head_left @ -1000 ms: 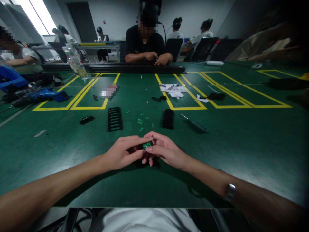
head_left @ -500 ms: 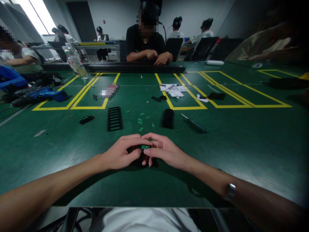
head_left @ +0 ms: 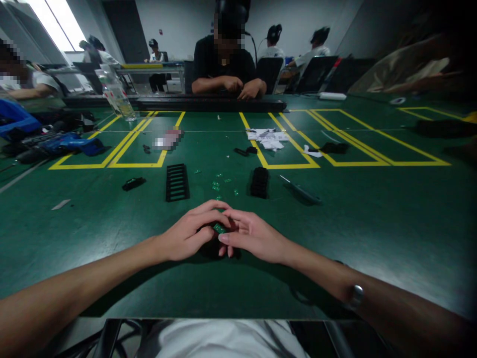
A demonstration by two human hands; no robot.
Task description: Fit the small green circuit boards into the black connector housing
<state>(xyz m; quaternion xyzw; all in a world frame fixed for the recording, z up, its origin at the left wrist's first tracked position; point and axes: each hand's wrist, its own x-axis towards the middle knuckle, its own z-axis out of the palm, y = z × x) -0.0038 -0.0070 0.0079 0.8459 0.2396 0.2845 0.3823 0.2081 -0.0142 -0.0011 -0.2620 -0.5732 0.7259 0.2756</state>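
Observation:
Between my two hands is a small green circuit board (head_left: 219,228), tilted and partly covered by fingers. My left hand (head_left: 190,231) closes on its left side with thumb and fingers. From the other side, my right hand (head_left: 257,238) grips it, thumb in front and fingers curled behind. Whether a dark part sits under the board is hidden in shadow. Just beyond the hands lie several loose green boards (head_left: 216,186). A black slotted frame (head_left: 177,183) lies to their left, and a stack of black parts (head_left: 259,182) to their right.
A screwdriver (head_left: 301,191) lies right of the stack. Farther left is a black piece with green on it (head_left: 133,184). Beyond are crumpled white paper (head_left: 269,138), a plastic bottle (head_left: 121,102) and a blue tool (head_left: 80,145). A co-worker (head_left: 225,64) sits opposite.
The green board has turned from nearly level to tilted and shifted slightly left. My left fingers have lifted and reached a little forward; my right thumb has moved slightly down.

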